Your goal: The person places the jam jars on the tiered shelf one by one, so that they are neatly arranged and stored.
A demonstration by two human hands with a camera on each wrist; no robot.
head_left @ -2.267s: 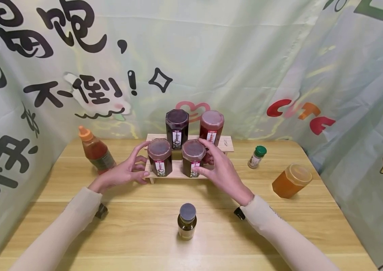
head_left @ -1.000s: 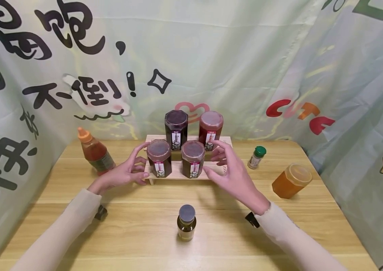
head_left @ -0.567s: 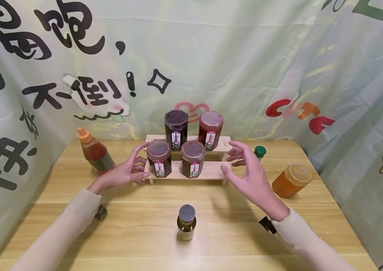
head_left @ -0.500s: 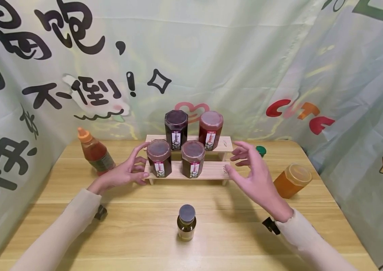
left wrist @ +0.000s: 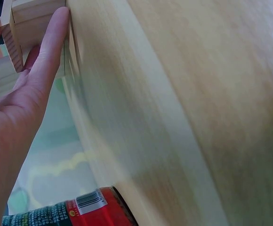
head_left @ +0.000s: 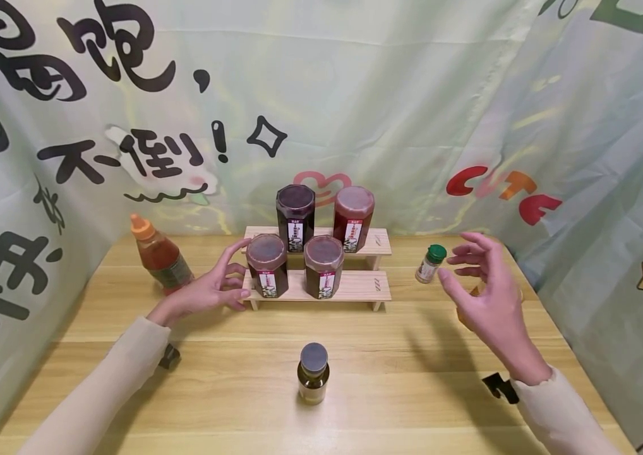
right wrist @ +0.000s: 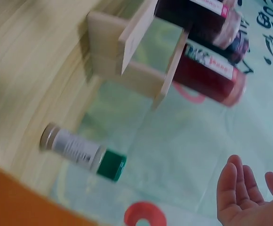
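Note:
A two-step wooden rack (head_left: pixel 355 287) stands mid-table. On its lower step are two dark jars (head_left: pixel 267 268) (head_left: pixel 324 268), and on its upper step a dark purple jar (head_left: pixel 295 218) and a red jar (head_left: pixel 354 218). My left hand (head_left: pixel 213 287) holds the rack's left end, thumb at the front corner, fingers spread along the side; the left wrist view shows a long digit along the rack's leg (left wrist: pixel 37 23). Raised at the right, my right hand (head_left: pixel 492 297) is empty, fingers bent loosely. It covers most of the amber jar, whose orange side (right wrist: pixel 23 202) appears in the right wrist view.
A green-capped shaker (head_left: pixel 431 264) stands right of the rack, between it and my right hand. Left of the rack is a red sauce bottle (head_left: pixel 159 256) with an orange nozzle. A small dark-capped bottle (head_left: pixel 314 373) stands in front. A printed cloth (head_left: pixel 401 114) hangs behind the table.
My right hand has let go of the right-hand jar on the lower step and moved right, past the shaker, to the amber jar. My left hand stays at the rack's end.

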